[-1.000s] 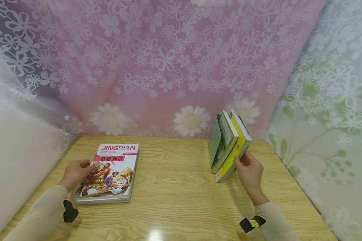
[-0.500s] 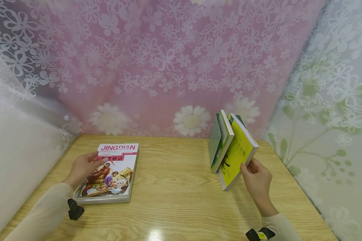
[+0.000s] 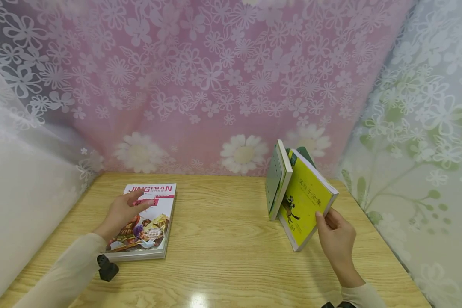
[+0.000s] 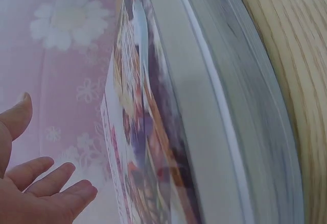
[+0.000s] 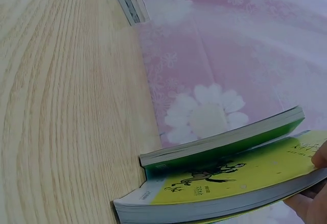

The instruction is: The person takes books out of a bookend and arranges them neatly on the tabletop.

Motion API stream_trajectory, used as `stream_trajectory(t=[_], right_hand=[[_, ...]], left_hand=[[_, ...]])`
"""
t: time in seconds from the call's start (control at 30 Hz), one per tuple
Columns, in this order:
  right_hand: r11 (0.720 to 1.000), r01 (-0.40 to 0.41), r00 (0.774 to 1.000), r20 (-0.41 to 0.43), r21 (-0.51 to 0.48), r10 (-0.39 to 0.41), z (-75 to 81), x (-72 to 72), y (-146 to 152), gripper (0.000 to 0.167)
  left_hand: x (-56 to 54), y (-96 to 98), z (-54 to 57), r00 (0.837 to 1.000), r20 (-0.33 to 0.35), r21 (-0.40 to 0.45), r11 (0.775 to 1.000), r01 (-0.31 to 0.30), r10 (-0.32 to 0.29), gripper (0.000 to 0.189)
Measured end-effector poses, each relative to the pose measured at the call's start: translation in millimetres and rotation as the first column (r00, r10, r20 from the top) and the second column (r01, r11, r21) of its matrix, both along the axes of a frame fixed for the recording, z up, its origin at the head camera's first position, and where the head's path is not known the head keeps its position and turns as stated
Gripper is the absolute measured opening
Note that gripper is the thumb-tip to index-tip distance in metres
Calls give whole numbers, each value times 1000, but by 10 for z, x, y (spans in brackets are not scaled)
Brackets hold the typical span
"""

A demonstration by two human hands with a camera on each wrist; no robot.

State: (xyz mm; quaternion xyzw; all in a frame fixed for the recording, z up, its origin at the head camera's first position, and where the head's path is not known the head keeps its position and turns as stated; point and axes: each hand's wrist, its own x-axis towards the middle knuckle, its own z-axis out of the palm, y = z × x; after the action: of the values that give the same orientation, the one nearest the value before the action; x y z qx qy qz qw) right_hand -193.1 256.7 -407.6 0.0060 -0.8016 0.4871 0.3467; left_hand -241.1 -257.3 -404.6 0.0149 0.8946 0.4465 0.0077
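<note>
Yellow book [image 3: 304,201]: tilted, right edge in the right grip [image 3: 336,239], the rest sticking out to its left
Right grip: pinching it, thumb on the cover, fingers behind
Left grip [image 3: 120,214]: fingers loose and spread, over the JINGDIAN book [image 3: 159,222]
Green book [image 3: 285,175]: left of the right grip, beyond the yellow one

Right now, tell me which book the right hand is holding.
The yellow book, pinched at its edge by the right hand. The green-covered book beside it is unheld; the white-covered book lies flat, farther off.
</note>
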Motion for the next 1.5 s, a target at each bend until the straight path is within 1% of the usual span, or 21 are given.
stream_trajectory(t=[0.13, 0.27, 0.37, 0.47, 0.6, 0.67, 0.8, 0.9, 1.07, 1.17, 1.3, 1.37, 1.5], right_hand=[[1000, 25, 1000, -11, -5, -25, 5, 43, 50, 28], [998, 69, 997, -19, 1, -69, 7, 70, 106, 25], [994, 109, 994, -15, 9, -109, 18, 99, 143, 24], [990, 139, 990, -3, 23, -139, 44, 141, 172, 23], [985, 170, 985, 25, 35, -170, 81, 198, 221, 24], [982, 185, 981, 48, 36, -186, 102, 224, 246, 24], [977, 211, 969, 123, 25, -213, 132, 271, 300, 26], [977, 214, 966, 144, 13, -213, 138, 294, 336, 27], [980, 197, 969, 147, 13, -197, 141, 339, 370, 26], [979, 203, 965, 169, 9, -201, 157, 375, 354, 26], [980, 197, 960, 205, -8, -191, 172, 414, 324, 26], [983, 181, 961, 214, -15, -174, 178, 426, 303, 25], [991, 131, 971, 203, -30, -122, 178, 427, 246, 25]], left_hand=[[5, 114, 16, 999, -23, 36, 999, 31, -31, 79], [-11, 233, 20, 997, -47, 69, 995, 68, -65, 76], [-25, 322, 9, 996, -29, 107, 990, 92, -89, 76], [-34, 415, -4, 995, -30, 108, 989, 103, -100, 75], [-49, 540, -19, 990, -51, 119, 984, 136, -131, 70], [-55, 590, -31, 987, -51, 149, 976, 159, -153, 70], [-77, 680, -53, 980, -53, 221, 954, 201, -194, 73], [-69, 747, -52, 976, -45, 254, 943, 216, -212, 74], [-52, 859, -73, 971, -41, 282, 929, 238, -236, 73], [-67, 918, -93, 963, -59, 332, 904, 268, -263, 71], [-89, 993, -113, 953, -67, 392, 870, 297, -295, 70], [-98, 1032, -126, 947, -68, 405, 859, 313, -313, 71], [-99, 1115, -147, 936, -71, 413, 844, 343, -345, 71]])
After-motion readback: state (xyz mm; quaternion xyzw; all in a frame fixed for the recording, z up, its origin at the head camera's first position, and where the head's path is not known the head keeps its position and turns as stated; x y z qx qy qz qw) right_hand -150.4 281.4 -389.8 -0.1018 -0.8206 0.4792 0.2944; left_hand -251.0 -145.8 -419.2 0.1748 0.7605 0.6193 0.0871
